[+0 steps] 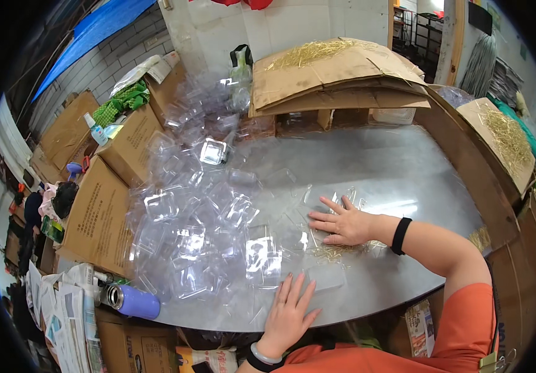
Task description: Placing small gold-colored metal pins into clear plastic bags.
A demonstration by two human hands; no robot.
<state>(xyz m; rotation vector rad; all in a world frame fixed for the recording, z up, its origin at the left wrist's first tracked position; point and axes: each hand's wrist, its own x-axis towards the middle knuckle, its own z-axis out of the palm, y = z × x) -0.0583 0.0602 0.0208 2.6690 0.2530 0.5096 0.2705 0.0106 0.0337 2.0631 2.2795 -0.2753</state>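
My right hand point(347, 225) reaches across the grey table with its fingers spread. It lies over a small heap of thin golden pins point(336, 252), some of them showing around the palm and beyond the fingertips. Nearer the front edge, my left hand point(291, 314) rests open, fingers apart, with nothing in it. Clear plastic boxes point(190, 242) form a large loose pile to the left of both hands. One clear piece point(325, 277) lies flat between my two hands.
Cardboard boxes point(97, 217) wall the left side, with a purple bottle point(137, 302) and newspapers point(72, 311) near the front left. At the back, a cardboard cover point(330, 71) carries more golden pins. A cardboard strip point(473, 165) edges the right side.
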